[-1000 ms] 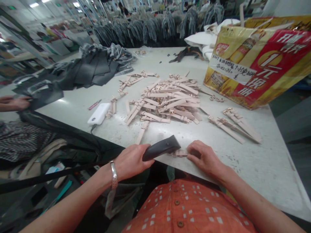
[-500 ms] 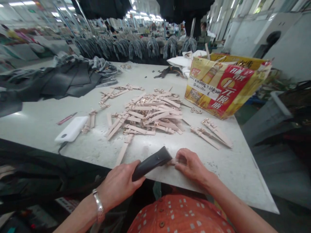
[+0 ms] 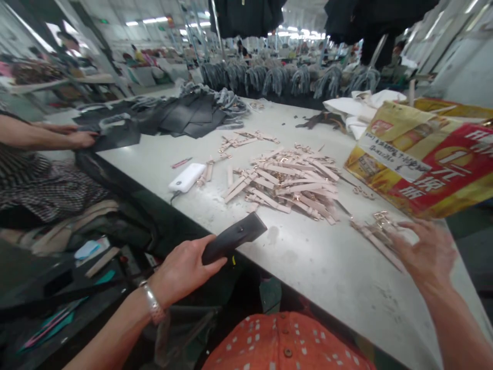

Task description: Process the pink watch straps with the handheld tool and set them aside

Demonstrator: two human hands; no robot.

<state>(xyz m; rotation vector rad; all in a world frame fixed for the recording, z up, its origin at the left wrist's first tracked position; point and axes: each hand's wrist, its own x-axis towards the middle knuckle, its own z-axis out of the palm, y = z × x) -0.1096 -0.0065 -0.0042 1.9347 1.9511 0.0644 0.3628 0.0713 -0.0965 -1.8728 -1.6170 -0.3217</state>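
Note:
My left hand (image 3: 188, 270) is wrapped round a black leather-like piece (image 3: 234, 236) with a flared, straight-cut end and a small stud. This piece is held above the table's front edge. Off to the right, my right hand (image 3: 427, 252) is over a few pale pink buckle straps (image 3: 375, 244). Its fingers are bent and blurred, so I cannot tell if they grip a strap. A large heap of the same pale straps with gold buckles (image 3: 292, 180) covers the middle of the table.
A yellow and red carton (image 3: 419, 159) stands at the right table edge. A white box-shaped device with a cord (image 3: 187, 178) and a pink cutter-like tool (image 3: 182, 163) lie left of the heap. Black pieces (image 3: 192, 115) are piled behind; a co-worker's hands (image 3: 82, 137) touch some.
My right hand has moved away from the black piece's end to the straps at the right. My left hand still holds the piece. The view has swung left, showing the co-worker.

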